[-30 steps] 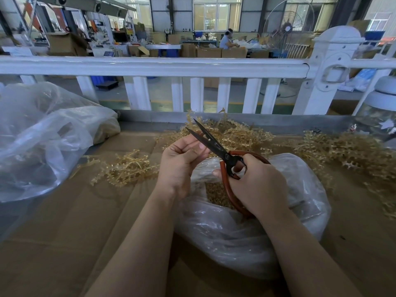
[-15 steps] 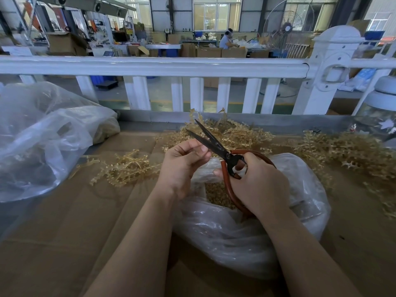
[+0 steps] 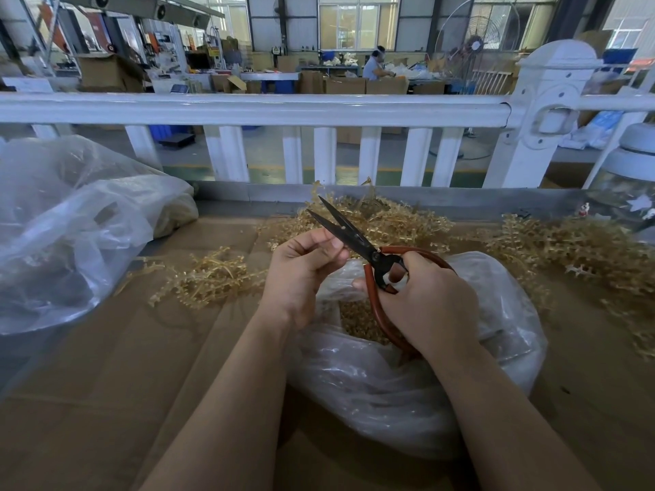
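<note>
My right hand (image 3: 425, 299) grips the red-brown loop handles of large black-bladed scissors (image 3: 349, 233), whose blades stand apart and point up and left. My left hand (image 3: 301, 267) is curled just left of the blades, its thumb and fingertips pinched together against the lower blade; whatever small piece it holds is hidden. Both hands hover over an open clear plastic bag (image 3: 407, 377) that holds small yellowish cut pieces (image 3: 354, 320). Straw-coloured plastic sprues (image 3: 386, 221) lie piled behind the scissors.
More yellowish sprues (image 3: 209, 278) lie left of my hands and a larger heap (image 3: 574, 249) to the right, on a cardboard-covered table (image 3: 106, 402). A big crumpled plastic bag (image 3: 71, 235) fills the left. A white railing (image 3: 248, 109) runs behind the table.
The scissor blades have closed slightly and my left hand's fingers have curled tighter beside them. Both hands stay in nearly the same place.
</note>
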Action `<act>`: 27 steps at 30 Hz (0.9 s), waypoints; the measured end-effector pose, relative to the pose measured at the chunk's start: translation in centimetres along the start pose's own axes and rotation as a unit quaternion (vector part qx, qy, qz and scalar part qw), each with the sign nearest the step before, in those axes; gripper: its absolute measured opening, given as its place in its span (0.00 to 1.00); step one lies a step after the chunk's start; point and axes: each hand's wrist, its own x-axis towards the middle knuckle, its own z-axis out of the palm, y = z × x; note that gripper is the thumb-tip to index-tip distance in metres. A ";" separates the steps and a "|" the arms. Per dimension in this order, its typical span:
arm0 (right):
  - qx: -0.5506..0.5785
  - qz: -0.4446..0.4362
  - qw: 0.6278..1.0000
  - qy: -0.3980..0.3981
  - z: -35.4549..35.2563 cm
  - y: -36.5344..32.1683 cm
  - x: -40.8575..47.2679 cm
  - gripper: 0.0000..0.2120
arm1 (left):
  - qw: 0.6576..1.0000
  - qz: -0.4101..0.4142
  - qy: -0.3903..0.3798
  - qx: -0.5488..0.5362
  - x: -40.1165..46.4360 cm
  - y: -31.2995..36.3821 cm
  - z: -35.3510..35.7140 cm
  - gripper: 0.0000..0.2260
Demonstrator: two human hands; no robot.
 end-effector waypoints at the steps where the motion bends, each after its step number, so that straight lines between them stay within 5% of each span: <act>1: 0.003 0.001 1.000 -0.003 0.0 0.0 0.0 0.24 | 1.000 -0.001 -0.003 0.000 0.0 0.0 0.0 0.05; 17: 0.020 0.007 1.000 -0.019 0.1 0.0 0.1 0.23 | 0.999 -0.029 0.017 -0.032 0.2 -0.1 0.0 0.04; 27: 0.295 0.102 0.950 -0.026 0.4 0.2 0.7 0.14 | 0.992 -0.071 -0.019 0.099 -0.4 -0.3 0.8 0.03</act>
